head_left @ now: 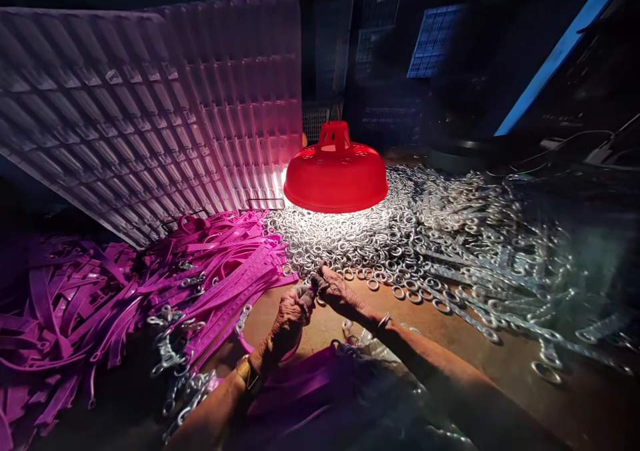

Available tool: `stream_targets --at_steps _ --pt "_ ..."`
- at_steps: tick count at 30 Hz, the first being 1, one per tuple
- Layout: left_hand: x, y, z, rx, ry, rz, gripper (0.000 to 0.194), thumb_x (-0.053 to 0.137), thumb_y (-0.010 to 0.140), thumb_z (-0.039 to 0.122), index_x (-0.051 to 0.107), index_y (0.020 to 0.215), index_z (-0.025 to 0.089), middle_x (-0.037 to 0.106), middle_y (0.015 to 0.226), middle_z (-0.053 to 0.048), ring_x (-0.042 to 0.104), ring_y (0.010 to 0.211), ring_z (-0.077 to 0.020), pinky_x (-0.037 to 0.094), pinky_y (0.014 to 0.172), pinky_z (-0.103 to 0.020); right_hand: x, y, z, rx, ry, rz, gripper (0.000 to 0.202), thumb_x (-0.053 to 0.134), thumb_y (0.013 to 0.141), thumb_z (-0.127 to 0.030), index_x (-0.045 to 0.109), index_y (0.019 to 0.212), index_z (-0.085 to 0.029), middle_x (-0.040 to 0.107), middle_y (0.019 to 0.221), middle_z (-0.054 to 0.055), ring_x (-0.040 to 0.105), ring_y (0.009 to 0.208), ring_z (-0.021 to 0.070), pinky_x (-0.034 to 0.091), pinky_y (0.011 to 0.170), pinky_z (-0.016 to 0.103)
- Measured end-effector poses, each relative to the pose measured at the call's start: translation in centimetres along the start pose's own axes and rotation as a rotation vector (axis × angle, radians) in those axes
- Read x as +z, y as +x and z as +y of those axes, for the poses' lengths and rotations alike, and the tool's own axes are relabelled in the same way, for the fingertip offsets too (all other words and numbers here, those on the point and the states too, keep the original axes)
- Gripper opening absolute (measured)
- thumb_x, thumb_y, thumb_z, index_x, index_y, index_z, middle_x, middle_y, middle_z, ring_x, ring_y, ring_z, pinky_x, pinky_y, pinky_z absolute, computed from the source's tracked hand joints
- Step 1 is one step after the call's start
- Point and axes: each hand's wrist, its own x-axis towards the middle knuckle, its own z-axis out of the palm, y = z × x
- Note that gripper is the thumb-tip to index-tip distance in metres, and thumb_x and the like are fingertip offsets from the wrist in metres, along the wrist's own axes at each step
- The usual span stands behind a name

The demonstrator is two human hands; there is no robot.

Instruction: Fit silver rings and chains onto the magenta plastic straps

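My left hand (296, 309), with a gold watch on the wrist, is closed on a magenta strap (245, 342) that curves down below it. Almost touching it, my right hand (336, 291) wears a bangle and has its fingers pinched together; what they hold is too small and covered to make out. Both hands have wrapped fingertips. A speck of magenta shows between them. Just beyond my fingers spreads a heap of metal rings and links (350, 241). To the left lies a pile of magenta straps (240, 264), some with metal links attached.
A red lamp (336, 178) hangs low over the metal heap. A ribbed translucent panel (240, 104) stands at the back left. More magenta straps (60, 311) fill the far left, and others lie below my hands. Ring-ended metal pieces (480, 324) spread across the brown tabletop (370, 304).
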Motion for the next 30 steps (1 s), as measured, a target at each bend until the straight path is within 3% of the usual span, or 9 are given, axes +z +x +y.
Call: stream_targets --at_steps 4,8,11,14,16,21,26,30 --pt "0.2 0.0 0.5 0.070 0.021 0.013 0.039 0.066 0.065 0.050 0.043 0.064 0.019 0.039 0.054 0.006 0.028 0.045 -0.0044 0.020 0.043 -0.020 -0.9 1.0 -0.3 -0.039 -0.058 -0.051 0.020 0.039 0.087 -0.033 0.035 0.072 -0.021 0.041 0.066 -0.003 0.034 0.057 0.0109 0.033 0.051 0.024" --pt "0.2 -0.7 2.3 0.013 0.074 -0.042 0.040 0.061 0.067 0.054 0.043 0.060 0.019 0.041 0.048 0.005 0.034 0.040 -0.0053 0.023 0.041 -0.021 -2.6 0.3 -3.4 -0.138 -0.210 -0.287 0.026 0.035 0.092 -0.038 0.044 0.077 -0.018 0.049 0.068 -0.001 0.043 0.056 0.0102 0.037 0.054 0.024" --pt "0.4 -2.5 4.7 -0.142 0.093 -0.042 0.039 0.066 0.062 0.049 0.042 0.056 0.018 0.033 0.042 0.010 0.021 0.036 -0.0022 0.012 0.040 -0.021 -3.5 -2.8 -5.9 -0.095 -0.296 -0.420 0.021 0.041 0.092 -0.036 0.045 0.100 -0.016 0.050 0.063 -0.004 0.040 0.047 0.0078 0.031 0.045 0.020" --pt "0.6 -5.3 6.2 -0.242 0.191 -0.121 0.035 0.069 0.062 0.045 0.051 0.055 0.015 0.030 0.039 0.011 0.018 0.036 -0.0023 0.009 0.039 -0.023 -3.6 -7.5 -6.7 -0.155 -0.455 -0.410 0.026 0.048 0.090 -0.028 0.042 0.112 -0.015 0.053 0.063 -0.003 0.038 0.048 0.0081 0.026 0.046 0.021" --pt "0.8 -7.3 5.9 -0.268 0.223 -0.199 0.034 0.068 0.065 0.044 0.058 0.056 0.013 0.034 0.040 0.009 0.023 0.038 -0.0031 0.013 0.040 -0.023 -3.3 -10.8 -6.4 -0.168 -0.489 -0.390 0.026 0.051 0.090 -0.029 0.046 0.111 -0.015 0.058 0.069 0.001 0.043 0.053 0.0100 0.029 0.049 0.022" --pt "1.2 -11.7 2.7 -0.323 0.030 -0.402 0.042 0.068 0.070 0.051 0.059 0.061 0.012 0.051 0.056 0.001 0.045 0.054 -0.0083 0.032 0.053 -0.023 -1.7 -16.4 -5.9 0.011 -0.408 -0.384 0.021 0.047 0.093 -0.038 0.053 0.100 -0.019 0.055 0.063 0.001 0.046 0.052 0.0125 0.029 0.047 0.022" --pt "2.0 -13.6 1.9 -0.284 0.035 -0.353 0.048 0.066 0.073 0.056 0.060 0.063 0.010 0.052 0.061 -0.002 0.048 0.061 -0.0106 0.037 0.059 -0.025 -0.6 -17.4 -6.7 0.136 -0.245 -0.381 0.029 0.042 0.094 -0.047 0.048 0.095 -0.019 0.054 0.065 0.000 0.046 0.053 0.0117 0.030 0.047 0.022" --pt "2.1 -13.9 1.7 -0.315 -0.053 -0.308 0.046 0.068 0.072 0.054 0.062 0.067 0.008 0.056 0.066 -0.003 0.050 0.063 -0.0108 0.038 0.060 -0.024 -0.4 -17.1 -6.8 0.212 -0.099 -0.457 0.025 0.042 0.094 -0.042 0.041 0.086 -0.018 0.049 0.066 -0.002 0.038 0.054 0.0088 0.027 0.046 0.021"
